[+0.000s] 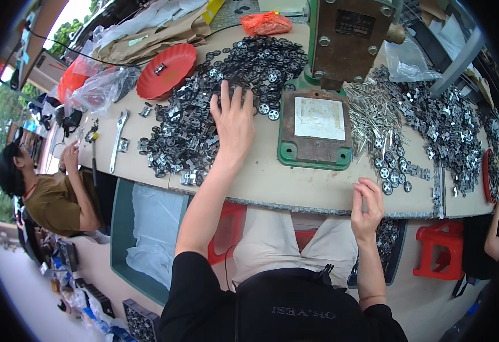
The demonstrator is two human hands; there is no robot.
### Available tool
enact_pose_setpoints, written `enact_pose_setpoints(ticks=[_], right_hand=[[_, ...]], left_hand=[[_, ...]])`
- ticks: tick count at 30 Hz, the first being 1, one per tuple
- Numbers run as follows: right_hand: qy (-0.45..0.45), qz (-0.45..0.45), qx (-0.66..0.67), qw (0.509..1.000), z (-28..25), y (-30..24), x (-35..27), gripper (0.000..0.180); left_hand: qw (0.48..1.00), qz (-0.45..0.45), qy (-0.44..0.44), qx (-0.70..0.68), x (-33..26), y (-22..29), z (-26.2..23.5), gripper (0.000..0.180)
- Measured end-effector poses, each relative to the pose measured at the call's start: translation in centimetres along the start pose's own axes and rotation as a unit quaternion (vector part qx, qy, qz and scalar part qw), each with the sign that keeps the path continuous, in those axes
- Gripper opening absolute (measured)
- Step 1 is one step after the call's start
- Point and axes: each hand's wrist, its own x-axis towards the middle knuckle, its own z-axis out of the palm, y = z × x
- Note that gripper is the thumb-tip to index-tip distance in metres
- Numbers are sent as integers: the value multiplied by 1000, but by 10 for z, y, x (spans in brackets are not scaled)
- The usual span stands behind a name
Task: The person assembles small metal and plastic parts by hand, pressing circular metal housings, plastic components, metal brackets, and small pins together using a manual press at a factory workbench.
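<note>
The left hand point(233, 122) lies flat, fingers spread, on the heap of small metal brackets point(181, 137) on the tabletop point(295, 182); the right hand point(367, 205) hovers at the near edge, fingertips pinched, beside loose little wheels point(394, 178).

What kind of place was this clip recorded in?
Most likely a small assembly workshop. A green bench press stands on the worktable, with heaps of small metal brackets, black wheels and pins around it. The left hand rests on the brackets; another person works alongside.
</note>
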Motion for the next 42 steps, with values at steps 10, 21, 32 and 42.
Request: enact_pose_setpoints(ticks=[10,21,32,42], right_hand=[[-267,5,242,933,150,-94,65,74],[-348,-203,68,913,225,-118,40,114],[-398,-288,118,863,273,-154,40,91],[-350,-349,225,840,338,-230,-7,83]], left_hand=[[971,-234,22,-45,-116,-49,-73,70],[936,-300,39,-178,-137,-168,-42,52],[931,-314,123,-136,-179,-179,-67,32],[853,-477,162,-134,-263,-223,-81,33]])
